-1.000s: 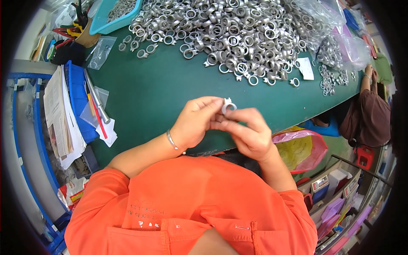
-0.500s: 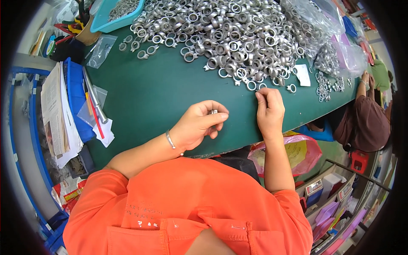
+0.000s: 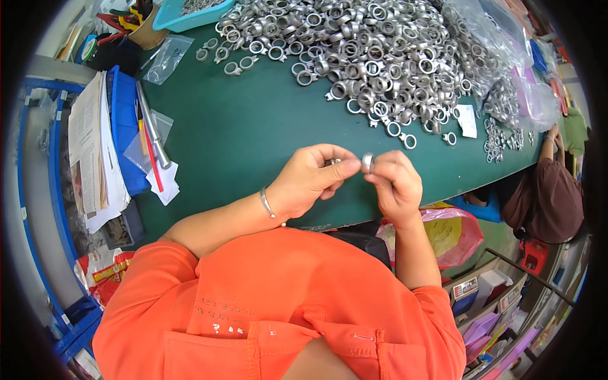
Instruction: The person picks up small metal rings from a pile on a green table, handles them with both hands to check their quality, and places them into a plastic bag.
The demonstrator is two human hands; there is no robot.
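Note:
A grey metal ring (image 3: 367,163) is pinched between the thumb and forefinger of my right hand (image 3: 400,189), upright above the green table. My left hand (image 3: 311,177) is closed, its thumb tip against or very near that ring's left side. Within the curl of my left fingers a small metal part (image 3: 334,162) peeks out; the fingers hide most of it. Beyond both hands spreads a large heap of metal rings (image 3: 380,69), many with a small lug. A few single rings lie at the heap's near edge.
The green table (image 3: 234,139) carries a light-blue basket (image 3: 190,18) of small parts, a blue tray (image 3: 130,145) with papers, a metal rod (image 3: 154,126) and plastic bags. A pink bag (image 3: 465,237) hangs below the table's edge. Another person (image 3: 550,190) sits at the far right.
My right hand has come from the heap's edge towards my left hand, and a metal ring now shows in its fingers. The whole view has shifted slightly.

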